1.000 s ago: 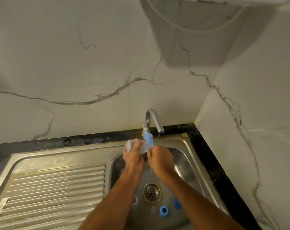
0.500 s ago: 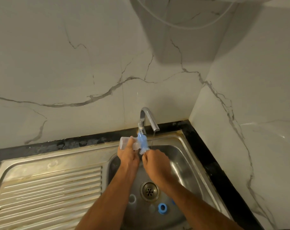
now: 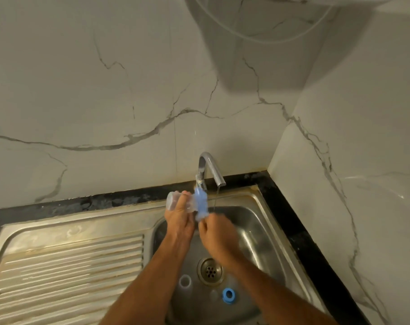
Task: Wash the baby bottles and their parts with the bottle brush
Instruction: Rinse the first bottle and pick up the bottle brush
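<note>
Marble-tiled corner, steel sink, left hand gripping bottle

There are two hands: the left hand and the right hand. One clear bottle, one blue brush, one tap, one sink, one drain, one clear ring, one blue ring.

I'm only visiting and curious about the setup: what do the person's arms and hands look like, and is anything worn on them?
Two bare forearms reach in from the bottom edge of the head view. No sleeves show on either arm as far as the picture goes. The left hand and right hand wear no gloves, and no watch, bracelet or ring can be seen. The right hand is somewhat blurred.
</note>
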The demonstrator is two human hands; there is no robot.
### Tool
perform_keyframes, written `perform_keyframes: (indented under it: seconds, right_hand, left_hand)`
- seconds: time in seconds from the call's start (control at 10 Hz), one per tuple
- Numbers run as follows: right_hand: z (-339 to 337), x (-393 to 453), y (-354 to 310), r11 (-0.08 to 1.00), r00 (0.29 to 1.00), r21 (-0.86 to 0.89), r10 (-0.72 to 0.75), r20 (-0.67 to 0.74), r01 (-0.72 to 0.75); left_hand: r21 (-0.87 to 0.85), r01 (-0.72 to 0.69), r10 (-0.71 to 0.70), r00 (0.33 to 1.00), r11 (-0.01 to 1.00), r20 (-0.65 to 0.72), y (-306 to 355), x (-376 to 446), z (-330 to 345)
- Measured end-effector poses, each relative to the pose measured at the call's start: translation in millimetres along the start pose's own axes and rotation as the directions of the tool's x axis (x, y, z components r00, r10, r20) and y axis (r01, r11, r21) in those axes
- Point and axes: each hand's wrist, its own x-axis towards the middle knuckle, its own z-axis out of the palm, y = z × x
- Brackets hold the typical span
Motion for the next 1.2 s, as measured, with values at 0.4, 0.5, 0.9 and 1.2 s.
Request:
perform_keyframes:
  seconds: [0.4,0.5,0.9,1.2]
  right_hand:
    - [-2.9,4.2,2.2,0.996,0.997,-0.095,-0.01,-0.075,0.003]
    - [-6.2,14.6,0.9,0.995,0.99,-0.095,-0.005,-0.138,-0.009]
    - [26.1,-6.1,12.2,0.993,0.998,-0.102,0.062,-0.021,-0.064]
    - [19.0,-12.8,3.4,0.924,0.985,0.345,0.138,0.099,-0.164]
  left_hand:
    - [-0.095,-0.056,0.056,0.998,0.994,-0.005,-6.8,-1.3,-9.5]
    - [-0.09,-0.045,0.047,0.999,0.995,0.019,-9.5,3.4,-13.0]
    - [0.056,0.01,-0.005,0.997,0.998,-0.079,-14.5,2.3,-1.2]
    - [0.009,-0.014,0.014,1.0,1.0,-0.009,-7.9,-3.7,0.3]
